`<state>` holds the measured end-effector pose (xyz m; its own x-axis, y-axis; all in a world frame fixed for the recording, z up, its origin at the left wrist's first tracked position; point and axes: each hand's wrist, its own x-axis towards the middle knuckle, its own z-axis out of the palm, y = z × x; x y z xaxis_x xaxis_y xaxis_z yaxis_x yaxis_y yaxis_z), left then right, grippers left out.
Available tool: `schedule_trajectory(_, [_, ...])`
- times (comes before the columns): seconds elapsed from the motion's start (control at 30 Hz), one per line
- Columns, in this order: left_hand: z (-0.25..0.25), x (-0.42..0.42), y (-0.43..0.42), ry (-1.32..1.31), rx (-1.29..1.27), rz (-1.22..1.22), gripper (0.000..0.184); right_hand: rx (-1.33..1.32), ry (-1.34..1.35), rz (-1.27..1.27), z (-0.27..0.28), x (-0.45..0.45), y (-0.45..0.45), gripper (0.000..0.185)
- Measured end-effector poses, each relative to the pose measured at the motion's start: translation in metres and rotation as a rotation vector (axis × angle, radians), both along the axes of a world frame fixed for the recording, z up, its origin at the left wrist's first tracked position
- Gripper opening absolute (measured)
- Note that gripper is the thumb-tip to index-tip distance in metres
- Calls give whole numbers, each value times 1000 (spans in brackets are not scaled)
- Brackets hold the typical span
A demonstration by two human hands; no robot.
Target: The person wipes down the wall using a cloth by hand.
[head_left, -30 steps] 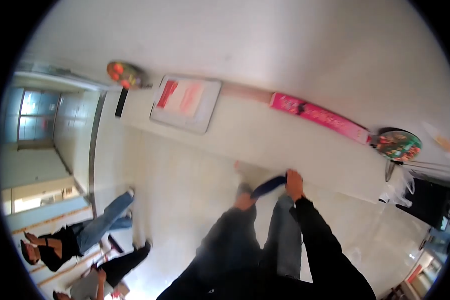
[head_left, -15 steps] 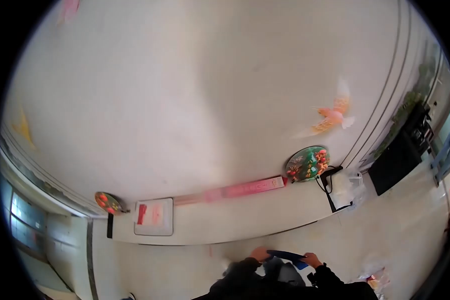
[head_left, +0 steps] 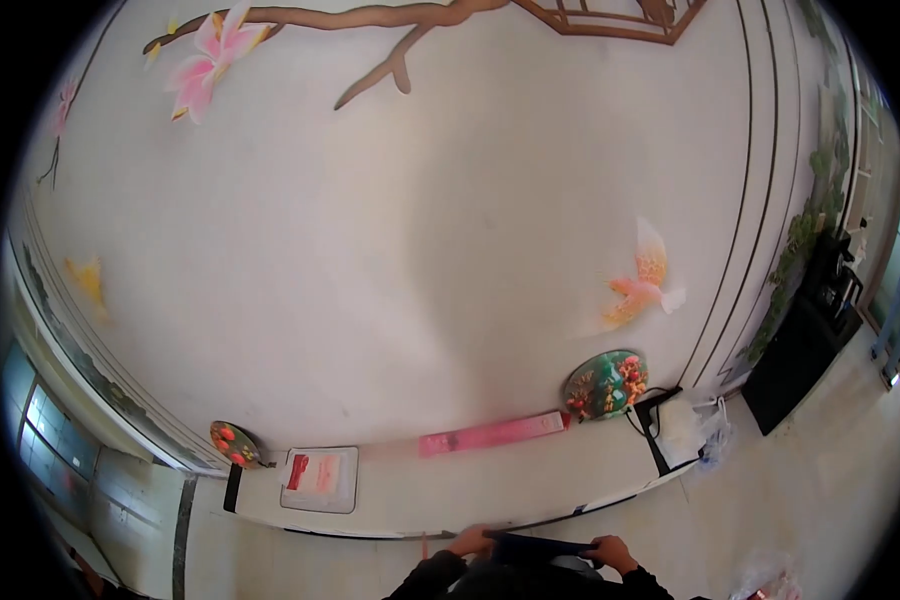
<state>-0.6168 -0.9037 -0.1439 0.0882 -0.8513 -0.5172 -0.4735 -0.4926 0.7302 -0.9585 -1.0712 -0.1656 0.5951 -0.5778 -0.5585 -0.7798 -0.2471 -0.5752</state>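
White ledge (head_left: 410, 490) ahead of left hand (head_left: 470, 541) and right hand (head_left: 613, 553). On it: pink box (head_left: 495, 434) straight ahead, dark-edged panel (head_left: 349, 482) left of both. Green plaque (head_left: 605, 385) beyond right hand. Black cabinet (head_left: 795, 365) far right.

left fingers (head_left: 481, 535) + right fingers (head_left: 602, 547) — holding dark strip (head_left: 537, 546) | pink box (head_left: 492, 435) — atop white ledge (head_left: 402, 495)

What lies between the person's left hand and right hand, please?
In the head view, a long dark item spans the gap from the left hand to the right hand, held at both ends.

Matt dark strip (head_left: 540, 547), crinkled plastic bag (head_left: 715, 437)
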Motion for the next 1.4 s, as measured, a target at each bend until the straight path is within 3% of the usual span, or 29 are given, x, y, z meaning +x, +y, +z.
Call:
schedule_trajectory(0.07, [65, -4, -4, 188, 36, 350, 26, 39, -227, -74, -10, 5, -7, 37])
schedule_trajectory(0.1, [40, 9, -4, 0, -104, 355, 24, 358, -274, -224, 34, 19, -9, 33])
schedule_trajectory(0.13, [53, 11, -8, 3, -118, 365, 24, 345, -273, -213, 37, 29, -19, 33])
schedule_trajectory(0.2, [83, 21, -17, 110, -376, 522, 23, 535, -524, -400, 39, 50, -39, 27])
schedule_trajectory(0.27, [85, 46, -29, 22, -476, 571, 20, 489, -667, -397, 67, 71, -65, 21])
schedule_trajectory(0.37, [136, 81, -54, -552, -839, 468, 16, 534, -804, -212, 107, 104, -119, 17])
schedule_trajectory(0.4, [164, 98, -67, -748, -1009, 408, 16, 474, -840, -170, 142, 120, -128, 16])
schedule_trajectory(0.43, [191, 109, -73, -595, -870, 532, 16, 446, -871, -139, 161, 138, -147, 13])
schedule_trajectory(0.47, [231, 118, -84, -638, -956, 537, 17, 286, -955, -153, 201, 155, -155, 11])
schedule_trajectory(0.5, [264, 132, -98, -498, -1004, 612, 19, 276, -1064, -189, 217, 178, -183, 10])
schedule_trajectory(0.53, [302, 146, -108, -571, -1074, 611, 20, 264, -1173, -218, 233, 200, -210, 10])
schedule_trajectory(0.57, [350, 149, -112, -544, -1098, 632, 21, 37, -1359, -52, 303, 213, -210, 10])
schedule_trajectory(0.67, [442, 191, -144, -793, -1517, 517, 24, -433, -1379, -4, 470, 259, -199, 10])
schedule_trajectory(0.73, [506, 207, -149, -1025, -1455, 508, 30, -707, -1444, 130, 551, 295, -208, 18])
schedule_trajectory(0.87, [587, 256, -167, -1530, -1562, 485, 63, -1000, -1463, 63, 679, 374, -194, 29])
schedule_trajectory(0.93, [610, 289, -173, -1729, -1555, 546, 80, -1125, -1549, 42, 719, 419, -196, 34])
schedule_trajectory(1.03, [632, 332, -169, -1767, -1492, 623, 84, -1182, -1547, 23, 751, 478, -170, 44])
schedule_trajectory(1.07, [636, 347, -167, -1786, -1460, 651, 85, -1410, -1543, -140, 757, 507, -165, 36])
schedule_trajectory(1.13, [638, 374, -163, -1746, -1421, 762, 89, -1220, -1459, -202, 761, 541, -130, 48])
schedule_trajectory(1.17, [635, 390, -160, -1731, -1408, 798, 90, -1340, -1535, -125, 758, 568, -135, 58])
schedule_trajectory(1.2, [631, 407, -156, -1811, -1420, 836, 89, -1400, -1429, -178, 756, 590, -123, 64])
schedule_trajectory(1.3, [608, 434, -134, -1926, -1359, 891, 87, -1989, -1343, -151, 727, 639, -98, 68])
schedule_trajectory(1.4, [574, 450, -111, -1914, -1208, 1070, 86, -2032, -1326, -28, 717, 668, -72, 67])
